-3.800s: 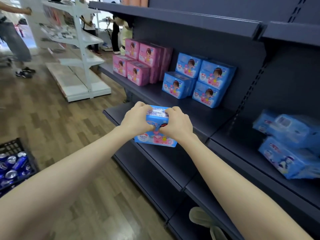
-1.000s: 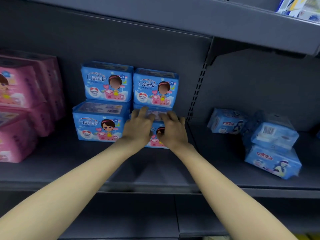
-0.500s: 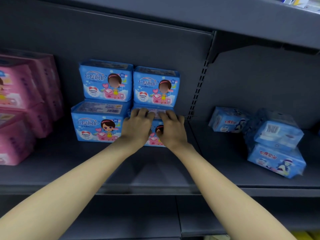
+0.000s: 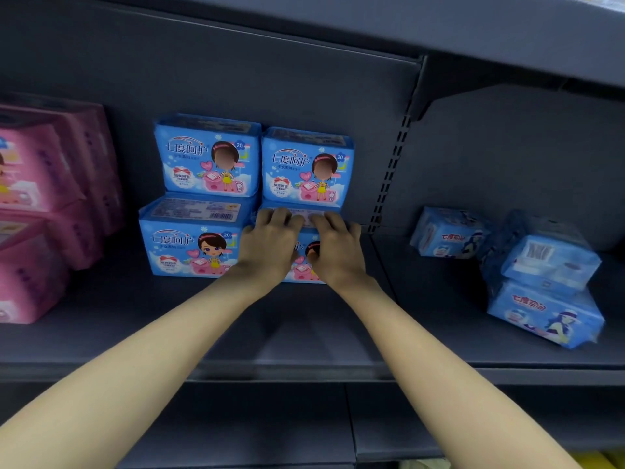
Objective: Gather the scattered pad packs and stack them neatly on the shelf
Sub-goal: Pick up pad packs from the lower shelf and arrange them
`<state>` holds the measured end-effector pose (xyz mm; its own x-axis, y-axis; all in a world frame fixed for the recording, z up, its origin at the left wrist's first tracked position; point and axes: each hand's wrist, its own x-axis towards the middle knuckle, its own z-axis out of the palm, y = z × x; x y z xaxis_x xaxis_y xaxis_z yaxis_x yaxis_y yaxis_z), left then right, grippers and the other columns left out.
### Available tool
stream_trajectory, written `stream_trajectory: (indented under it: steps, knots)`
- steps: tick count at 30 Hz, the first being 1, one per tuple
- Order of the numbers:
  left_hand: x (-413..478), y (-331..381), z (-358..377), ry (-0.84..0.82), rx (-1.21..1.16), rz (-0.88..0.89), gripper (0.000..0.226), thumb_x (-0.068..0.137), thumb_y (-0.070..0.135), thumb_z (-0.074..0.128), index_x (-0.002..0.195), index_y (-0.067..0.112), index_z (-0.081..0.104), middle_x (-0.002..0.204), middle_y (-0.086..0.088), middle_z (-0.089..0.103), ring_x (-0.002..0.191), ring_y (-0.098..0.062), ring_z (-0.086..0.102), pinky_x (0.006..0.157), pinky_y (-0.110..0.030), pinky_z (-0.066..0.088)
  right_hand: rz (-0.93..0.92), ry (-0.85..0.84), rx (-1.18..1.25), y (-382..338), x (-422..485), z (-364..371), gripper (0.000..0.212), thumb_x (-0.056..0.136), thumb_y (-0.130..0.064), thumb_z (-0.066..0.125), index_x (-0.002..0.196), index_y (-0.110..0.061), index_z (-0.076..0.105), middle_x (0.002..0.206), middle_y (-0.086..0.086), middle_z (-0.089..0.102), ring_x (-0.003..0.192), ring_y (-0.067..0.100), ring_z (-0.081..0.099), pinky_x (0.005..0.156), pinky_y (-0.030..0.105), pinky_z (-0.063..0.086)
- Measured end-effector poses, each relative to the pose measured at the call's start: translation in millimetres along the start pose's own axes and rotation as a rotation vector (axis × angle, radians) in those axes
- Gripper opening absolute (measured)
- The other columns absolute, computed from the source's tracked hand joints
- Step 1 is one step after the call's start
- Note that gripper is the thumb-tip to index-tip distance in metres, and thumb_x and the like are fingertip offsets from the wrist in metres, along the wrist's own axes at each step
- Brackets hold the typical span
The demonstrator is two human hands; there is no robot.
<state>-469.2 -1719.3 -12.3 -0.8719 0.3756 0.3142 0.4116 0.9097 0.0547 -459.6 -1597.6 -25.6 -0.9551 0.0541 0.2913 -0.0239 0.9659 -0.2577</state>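
Both hands clasp one blue pad pack (image 4: 301,265) between them. The left hand (image 4: 270,245) and right hand (image 4: 338,252) sit side by side, almost touching, palms against the pack's front face. Their fingers (image 4: 280,216) bend over its top front edge and rest on its top. The thumbs are hidden. Both bare forearms reach up and forward from the bottom corners and draw together at the wrists.

The held pack stands on the dark grey shelf (image 4: 304,333), at the lower right of a two-by-two block of matching packs. A lower left pack (image 4: 189,245) sits right against it. Two upper packs (image 4: 208,157) stand upright on this bottom row, the right one directly above the fingers.

Pink packs (image 4: 40,198) are stacked at the far left of the same shelf. A slotted upright (image 4: 389,174) runs up the back panel just right of the block. Beyond it, loose blue packs (image 4: 548,286) lie tilted in a rough heap, with one smaller pack (image 4: 446,233) beside them nearer the upright. Another shelf (image 4: 372,25) runs overhead.
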Motion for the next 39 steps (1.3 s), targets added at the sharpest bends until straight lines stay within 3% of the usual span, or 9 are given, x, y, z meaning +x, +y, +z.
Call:
stream_trajectory:
  steps: [14,21,24,31,39]
  knots:
    - [-0.2,2.3,-2.7,-0.019,0.066,0.006,0.056,0.09,0.027,0.059,0.138,0.015,0.033,0.137,-0.007,0.036,0.129,-0.028,0.031,0.091,-0.041,0.044,0.009,-0.027,-0.036,-4.2,-0.7,-3.0,0.054,0.088,-0.016,0.058,0.138,-0.02,0.038,0.14,0.0,0.035,0.125,0.032,0.035,0.102,0.035,0.033]
    - [3.1,4.1,-19.3,-0.129,0.099,0.041,0.055,0.091,0.03,0.056,0.138,0.014,0.031,0.133,-0.008,0.038,0.123,-0.03,0.037,0.084,-0.039,0.045,0.038,-0.079,-0.036,-8.0,-6.7,-22.6,0.052,0.088,-0.022,0.057,0.137,-0.025,0.041,0.138,-0.002,0.042,0.121,0.034,0.039,0.105,0.041,0.034]
    - [-1.5,7.9,-27.3,-0.119,0.133,0.044,0.052,0.092,0.029,0.054,0.137,0.014,0.034,0.132,-0.01,0.041,0.122,-0.031,0.04,0.09,-0.042,0.042,0.057,-0.063,-0.046,-6.9,-15.9,-35.3,0.051,0.089,-0.026,0.058,0.138,-0.022,0.042,0.14,0.0,0.043,0.126,0.034,0.038,0.106,0.042,0.034]
    - [-19.5,35.0,-34.1,-0.069,0.139,0.146,0.046,0.093,0.025,0.049,0.135,0.012,0.038,0.135,-0.012,0.04,0.124,-0.033,0.038,0.097,-0.044,0.037,0.194,-0.101,-0.099,9.9,-49.0,-56.3,0.056,0.091,-0.026,0.054,0.143,-0.022,0.033,0.147,0.004,0.035,0.134,0.034,0.028,0.106,0.042,0.03]
    - [-28.9,86.5,-21.7,-0.124,0.044,0.308,0.044,0.092,0.028,0.049,0.133,0.014,0.041,0.132,-0.01,0.042,0.122,-0.031,0.04,0.09,-0.039,0.039,0.349,-0.096,-0.166,49.0,-100.8,-71.2,0.056,0.09,-0.029,0.053,0.143,-0.021,0.036,0.143,0.008,0.04,0.128,0.036,0.035,0.1,0.04,0.035]
